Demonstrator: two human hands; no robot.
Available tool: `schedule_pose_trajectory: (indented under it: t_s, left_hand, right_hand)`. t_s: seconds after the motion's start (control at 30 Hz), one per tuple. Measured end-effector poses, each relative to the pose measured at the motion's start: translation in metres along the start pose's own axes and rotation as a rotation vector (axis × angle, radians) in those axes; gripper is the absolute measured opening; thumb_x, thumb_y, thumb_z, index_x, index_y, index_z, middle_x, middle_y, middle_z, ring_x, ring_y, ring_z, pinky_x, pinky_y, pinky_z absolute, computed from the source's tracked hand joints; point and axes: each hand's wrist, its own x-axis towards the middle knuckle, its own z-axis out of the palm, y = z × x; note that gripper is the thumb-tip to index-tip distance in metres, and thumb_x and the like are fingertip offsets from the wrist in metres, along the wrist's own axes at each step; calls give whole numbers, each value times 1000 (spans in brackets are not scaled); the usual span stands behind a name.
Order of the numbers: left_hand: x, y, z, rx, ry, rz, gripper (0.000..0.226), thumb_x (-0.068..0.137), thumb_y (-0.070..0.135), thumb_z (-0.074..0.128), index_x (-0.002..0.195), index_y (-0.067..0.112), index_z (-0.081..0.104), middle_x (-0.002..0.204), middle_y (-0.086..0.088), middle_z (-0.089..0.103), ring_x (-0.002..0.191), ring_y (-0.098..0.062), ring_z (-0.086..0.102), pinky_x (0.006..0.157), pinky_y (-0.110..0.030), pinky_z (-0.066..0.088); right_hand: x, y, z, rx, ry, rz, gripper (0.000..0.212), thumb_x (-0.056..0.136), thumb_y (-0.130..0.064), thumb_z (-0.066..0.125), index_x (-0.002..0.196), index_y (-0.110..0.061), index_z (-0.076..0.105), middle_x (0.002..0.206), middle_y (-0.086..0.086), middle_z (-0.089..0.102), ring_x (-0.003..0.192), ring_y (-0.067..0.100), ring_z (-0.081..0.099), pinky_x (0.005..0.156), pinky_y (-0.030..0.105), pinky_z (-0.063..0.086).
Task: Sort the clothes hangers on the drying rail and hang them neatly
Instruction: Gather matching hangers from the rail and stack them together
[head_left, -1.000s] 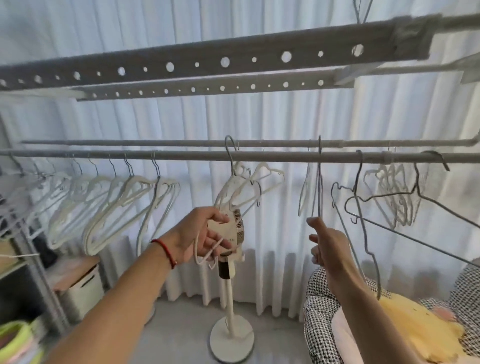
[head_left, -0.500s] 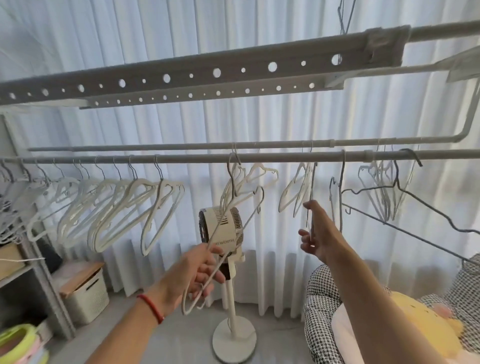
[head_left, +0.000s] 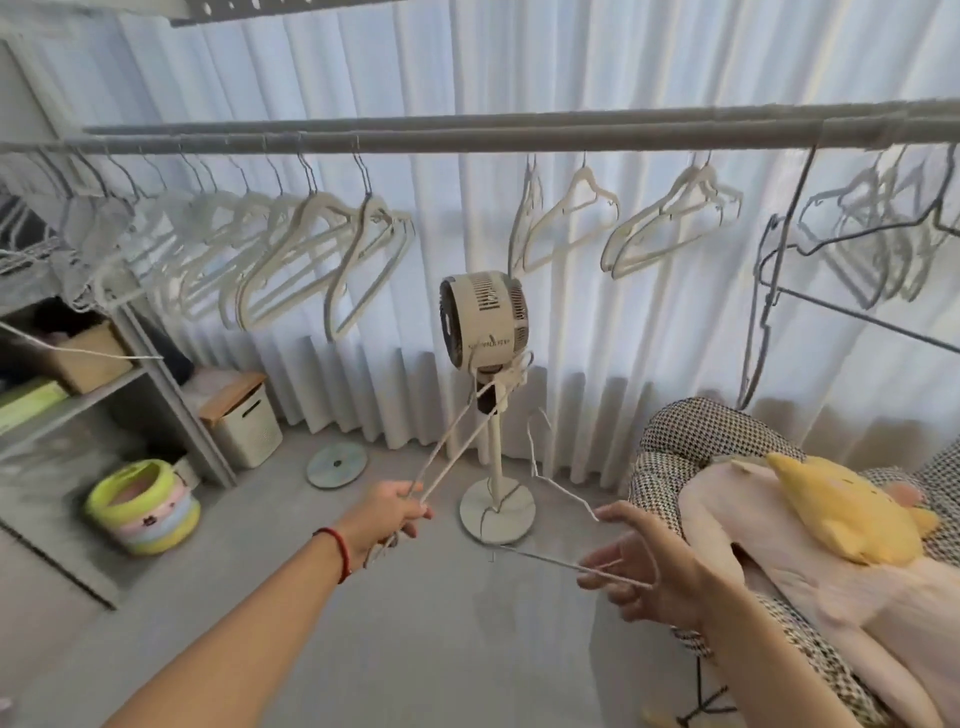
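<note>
Presently, right hand (head_left: 644, 577) grips a thin wire hanger (head_left: 545, 483) by its corner; left hand (head_left: 387, 514) clenches a white hanger (head_left: 457, 431). Both judged light, springy, snag-prone; hold shoulders. Beyond, rail (head_left: 519, 140) carries the sorted hangers (head_left: 291, 249).

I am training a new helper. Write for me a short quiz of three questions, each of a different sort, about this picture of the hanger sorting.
1. True or false: the left hand holds nothing.
2. Multiple choice: where is the white hanger that the right hand holds? A) hooked on the rail B) off the rail, held low above the floor C) lying on the checked chair
3. Short answer: what stands on the floor behind the two hands, in front of the curtain?

Key
1. False: its fingers grip white hangers.
2. B. The rail is well above it.
3. A white pedestal fan.
</note>
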Motion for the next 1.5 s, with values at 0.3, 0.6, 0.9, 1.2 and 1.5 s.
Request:
schedule_pose_trajectory:
  t_s: [0.3, 0.6, 0.9, 1.2, 1.5]
  left_hand:
    - [-29, -143, -146, 104, -113, -52, 22, 97, 26, 64, 113, 12, 68, 118, -2, 69, 101, -17, 68, 89, -38, 49]
    - [-128, -259, -330, -687, -490, -319, 44, 77, -6, 64, 120, -8, 63, 99, -21, 54, 61, -23, 49, 64, -42, 53]
    - [-167, -322, -415, -954, -742, -129, 56, 104, 19, 21, 152, -10, 17, 122, -21, 49, 74, -23, 54, 96, -49, 37]
    - [-135, -291, -455, -1043, -629, -147, 57, 89, -1, 29, 145, -6, 32, 94, -13, 47, 60, -19, 40, 82, -46, 42]
    - [-87, -261, -528, -1040, -308, -103, 62, 73, -3, 52, 135, -9, 51, 85, -15, 44, 56, -19, 26, 69, -42, 41]
  right_hand:
    - [48, 14, 99, -240, -591, 118, 90, 88, -58, 47, 145, 11, 45, 115, 24, 63, 60, 14, 52, 53, 25, 38]
    - [132, -5, 278, -519, -510, 27, 33, 100, -28, 60, 109, 1, 72, 117, 36, 67, 94, 44, 71, 72, 40, 58]
    - [216, -22, 423, -592, 127, -625, 28, 102, -19, 61, 84, -16, 82, 60, 5, 63, 56, 16, 52, 54, 23, 48]
    - [314, -62, 517, -364, 599, -439, 57, 82, -23, 74, 132, -5, 54, 127, 24, 60, 110, 40, 64, 98, 50, 54]
    - [362, -80, 625, -49, 265, -179, 63, 95, -39, 63, 141, -4, 39, 142, 23, 45, 120, 43, 54, 100, 55, 50]
